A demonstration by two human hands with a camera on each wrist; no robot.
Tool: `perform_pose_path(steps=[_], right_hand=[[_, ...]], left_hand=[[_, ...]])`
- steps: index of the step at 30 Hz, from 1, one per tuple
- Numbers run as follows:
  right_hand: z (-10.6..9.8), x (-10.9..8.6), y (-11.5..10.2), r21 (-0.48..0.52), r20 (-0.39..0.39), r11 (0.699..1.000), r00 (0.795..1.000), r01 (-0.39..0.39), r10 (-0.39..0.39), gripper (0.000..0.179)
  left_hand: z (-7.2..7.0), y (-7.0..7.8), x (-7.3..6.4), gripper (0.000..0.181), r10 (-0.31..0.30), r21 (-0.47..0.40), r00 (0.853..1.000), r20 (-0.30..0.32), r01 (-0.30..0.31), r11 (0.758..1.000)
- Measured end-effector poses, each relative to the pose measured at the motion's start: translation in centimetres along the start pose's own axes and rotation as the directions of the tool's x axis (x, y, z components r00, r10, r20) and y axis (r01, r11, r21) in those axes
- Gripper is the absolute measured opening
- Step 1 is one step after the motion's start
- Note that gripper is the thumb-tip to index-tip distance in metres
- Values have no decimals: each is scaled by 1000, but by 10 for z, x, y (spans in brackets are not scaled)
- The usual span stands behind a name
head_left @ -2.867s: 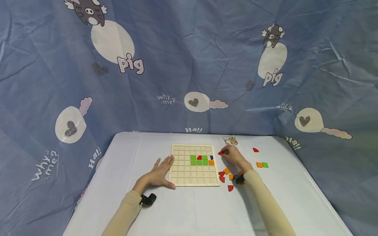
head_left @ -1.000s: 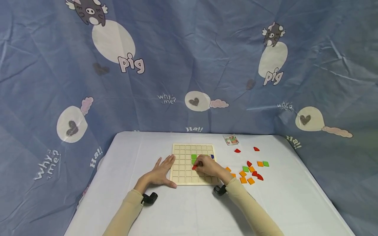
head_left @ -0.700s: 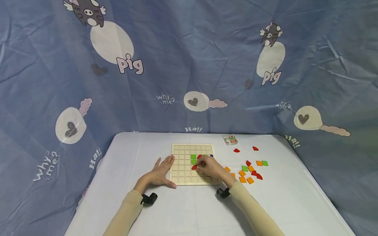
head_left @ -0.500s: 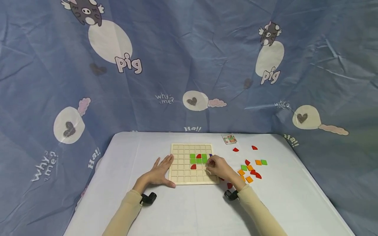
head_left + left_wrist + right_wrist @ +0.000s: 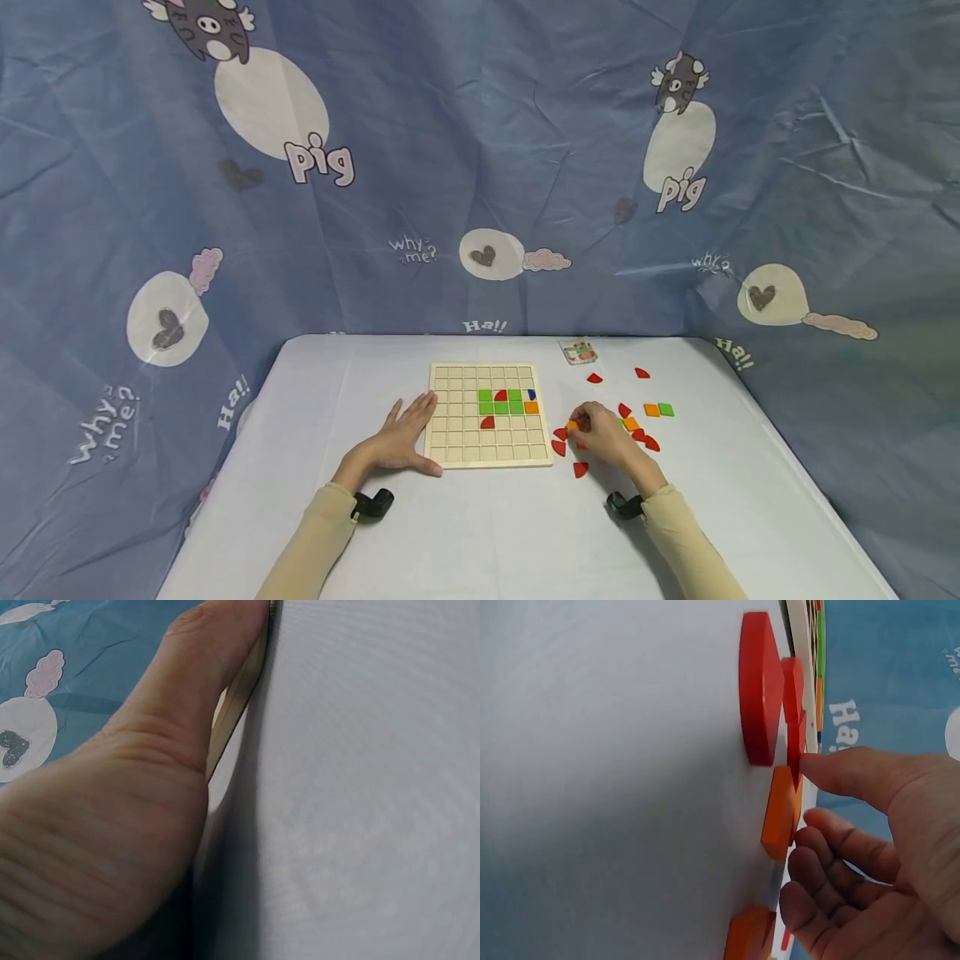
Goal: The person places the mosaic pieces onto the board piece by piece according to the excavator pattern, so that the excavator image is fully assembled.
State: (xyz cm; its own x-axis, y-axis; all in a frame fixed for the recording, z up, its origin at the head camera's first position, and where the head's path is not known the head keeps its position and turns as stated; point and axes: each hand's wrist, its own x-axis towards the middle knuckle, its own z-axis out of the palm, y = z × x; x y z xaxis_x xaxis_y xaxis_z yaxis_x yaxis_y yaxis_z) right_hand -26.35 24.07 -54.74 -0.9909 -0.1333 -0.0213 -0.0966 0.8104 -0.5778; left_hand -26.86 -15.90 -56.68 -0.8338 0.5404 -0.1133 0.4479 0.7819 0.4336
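My left hand (image 5: 401, 437) lies spread at the left edge of a wooden grid board (image 5: 453, 429), fingertips on its rim and thumb by the lower corner. The left wrist view shows the base of that thumb close up. On the board are several green squares (image 5: 501, 407), a blue piece (image 5: 532, 395), an orange square and two red quarter-circle tiles (image 5: 487, 423). Right of the board, my right hand (image 5: 606, 437) has thumb and bent fingers around an orange square tile (image 5: 572, 426) low over the table. Whether they pinch it is unclear; the right wrist view shows thumb (image 5: 832, 771) and fingertips apart.
Red quarter-circle tiles (image 5: 581, 470) lie close around my right hand. Further right are more red, orange and green tiles (image 5: 666, 410). A picture card (image 5: 579, 352) lies beyond the board's upper right corner. A patterned blue cloth (image 5: 420, 167) hangs behind the white table.
A red quarter-circle tile, earlier in my right fingers, now sits in the board below the green row. My right hand has moved right, off the board, to the loose tiles. The left hand keeps its place.
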Motion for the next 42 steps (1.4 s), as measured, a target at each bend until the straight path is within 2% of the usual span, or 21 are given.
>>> perform_pose_path(steps=[6, 9, 14, 18, 25, 32, 37, 42], right_hand=[[-5, -1, 6, -28, 22, 1000, 1000, 0, 0, 26], [-5, 0, 9, -7, 31, 1000, 999, -17, 17, 27], [-4, 2, 9, 15, 6, 999, 999, -32, 32, 28], [-4, 3, 3, 9, -21, 1000, 1000, -14, 14, 27], [7, 10, -20, 33, -37, 989, 989, 141, -140, 24], [31, 23, -51, 43, 39, 947, 946, 319, -320, 24], [43, 32, -65, 1, 104, 926, 921, 378, -376, 23], [46, 39, -72, -22, 151, 918, 909, 396, -389, 20]], left_hand=[[-1, 1, -1, 136, 8, -3, 1000, 4, -8, 1000], [-1, 2, 0, 136, 9, -1, 1000, 5, -9, 1000], [-2, 2, 1, 135, 16, 1, 1000, -9, -16, 1000], [-3, 2, 0, 135, 16, 2, 1000, -6, -16, 1000], [-3, 3, -3, 135, 9, -6, 1000, -6, -9, 1000], [-3, 1, -4, 134, 6, 2, 1000, -9, -6, 1000], [-3, 1, -4, 135, 20, 5, 1000, -15, -20, 1000], [-4, 0, -4, 135, 28, 5, 999, -23, -28, 1000]])
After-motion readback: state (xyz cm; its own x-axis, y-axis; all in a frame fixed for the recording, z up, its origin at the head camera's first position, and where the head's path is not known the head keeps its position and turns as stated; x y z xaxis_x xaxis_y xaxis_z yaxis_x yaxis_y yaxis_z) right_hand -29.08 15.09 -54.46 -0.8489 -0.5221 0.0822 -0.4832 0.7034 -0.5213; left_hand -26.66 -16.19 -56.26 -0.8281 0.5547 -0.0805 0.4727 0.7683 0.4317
